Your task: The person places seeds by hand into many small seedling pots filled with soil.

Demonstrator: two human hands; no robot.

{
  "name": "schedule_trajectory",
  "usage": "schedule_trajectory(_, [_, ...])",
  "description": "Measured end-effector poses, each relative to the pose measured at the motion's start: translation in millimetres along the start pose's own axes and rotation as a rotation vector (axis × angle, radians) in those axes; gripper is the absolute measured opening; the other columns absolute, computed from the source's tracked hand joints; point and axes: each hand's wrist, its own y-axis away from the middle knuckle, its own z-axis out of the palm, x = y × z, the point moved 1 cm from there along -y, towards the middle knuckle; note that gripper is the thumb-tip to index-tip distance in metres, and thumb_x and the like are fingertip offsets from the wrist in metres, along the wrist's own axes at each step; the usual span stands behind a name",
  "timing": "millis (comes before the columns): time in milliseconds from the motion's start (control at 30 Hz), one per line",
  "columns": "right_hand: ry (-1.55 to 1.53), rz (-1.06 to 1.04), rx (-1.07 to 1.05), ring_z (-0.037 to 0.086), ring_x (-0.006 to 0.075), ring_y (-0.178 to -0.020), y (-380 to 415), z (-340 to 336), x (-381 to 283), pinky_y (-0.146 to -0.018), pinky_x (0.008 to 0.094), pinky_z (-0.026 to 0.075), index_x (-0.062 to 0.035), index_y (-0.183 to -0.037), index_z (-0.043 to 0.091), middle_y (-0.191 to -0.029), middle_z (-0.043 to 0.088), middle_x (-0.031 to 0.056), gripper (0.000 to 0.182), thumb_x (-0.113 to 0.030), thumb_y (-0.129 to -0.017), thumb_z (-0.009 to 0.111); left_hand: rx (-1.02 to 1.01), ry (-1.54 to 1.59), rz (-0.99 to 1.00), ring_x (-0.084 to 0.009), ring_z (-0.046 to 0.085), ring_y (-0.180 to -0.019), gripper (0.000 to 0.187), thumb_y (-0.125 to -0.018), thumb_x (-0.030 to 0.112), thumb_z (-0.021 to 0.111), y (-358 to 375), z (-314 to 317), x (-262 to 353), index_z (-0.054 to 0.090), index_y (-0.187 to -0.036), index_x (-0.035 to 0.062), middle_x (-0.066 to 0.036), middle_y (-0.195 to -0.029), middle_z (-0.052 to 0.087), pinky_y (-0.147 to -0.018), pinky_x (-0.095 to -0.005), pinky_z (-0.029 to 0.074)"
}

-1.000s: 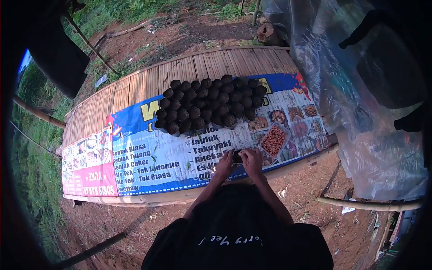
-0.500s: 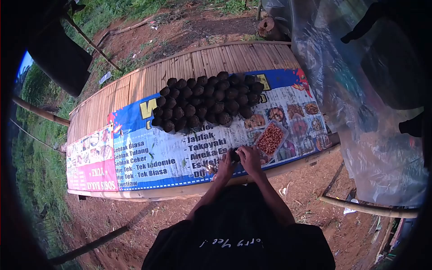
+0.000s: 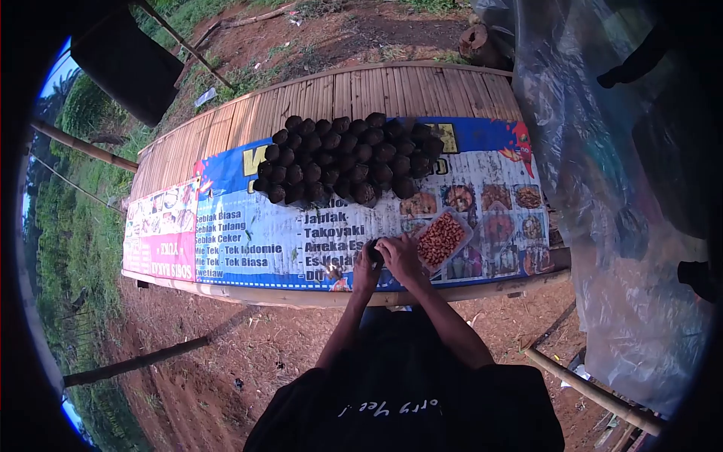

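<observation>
My left hand is wrapped around a small black seedling bag that looks filled with dark soil, just above the front of the table. The fingers of my right hand are pressed together at the bag's top; whatever they pinch is hidden. Right beside that hand, a clear plastic container holds many reddish-brown seeds that look like peanuts. Farther back stand several similar soil-filled bags, packed upright in a close group.
A printed menu banner covers much of the bamboo-slat table. Clear plastic sheeting hangs at the right. Bamboo poles stand around the table, over reddish bare soil.
The camera view has shifted, so the table appears a little differently placed. My hands have risen slightly toward the menu text, still together at the small bag.
</observation>
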Motion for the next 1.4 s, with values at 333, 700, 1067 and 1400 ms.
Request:
schedule_trajectory(333, [-0.099,0.007,0.043,0.055,0.0285,-0.086,5.1,0.0,1.7,-0.080,0.0439,0.041,-0.0106,-0.092,0.065,-0.089,0.069,0.0038,0.009,-0.019,-0.091,0.061,-0.005,-0.028,-0.007,-0.0415,0.064,-0.096,0.056,-0.077,0.004,0.072,-3.7,-1.0,-3.3,0.047,-0.127,0.0034,-0.023,-0.103,0.065,-0.080,-0.0461,0.053])
schedule_trajectory(700, [-0.019,-0.028,0.027,0.055,0.0296,-0.087,3.5,-4.8,-3.6,-0.080,0.0434,0.043,-0.0101,-0.093,0.062,-0.092,0.067,0.0051,0.008,-0.017,-0.092,0.059,-0.116,0.005,0.066,-0.0406,0.066,-0.095,0.050,-0.081,0.014,0.075,-18.3,-12.3,-18.6,0.050,-0.123,0.0038,-0.022,-0.102,0.068,-0.077,-0.0463,0.055])
schedule_trajectory(1067, [0.002,-0.035,0.101,0.055,0.0291,-0.087,5.6,-4.4,-9.0,-0.081,0.0430,0.042,-0.0091,-0.093,0.063,-0.092,0.067,0.0056,0.010,-0.019,-0.092,0.059,-0.291,-0.063,0.214,-0.0457,0.066,-0.084,0.056,-0.081,0.025,0.075,-31.7,-19.0,-35.9,0.044,-0.122,0.0033,-0.025,-0.098,0.067,-0.070,-0.0516,0.055])
schedule_trajectory(1400, [-0.033,0.071,0.135,0.055,0.0300,-0.086,15.6,3.0,-7.6,-0.081,0.0425,0.042,-0.0094,-0.095,0.064,-0.094,0.068,0.0056,0.012,-0.020,-0.093,0.058,-0.314,-0.124,0.236,-0.0443,0.066,-0.086,0.053,-0.080,0.024,0.076,-34.3,-30.6,-22.1,0.046,-0.118,0.0029,-0.024,-0.096,0.068,-0.071,-0.0495,0.055])
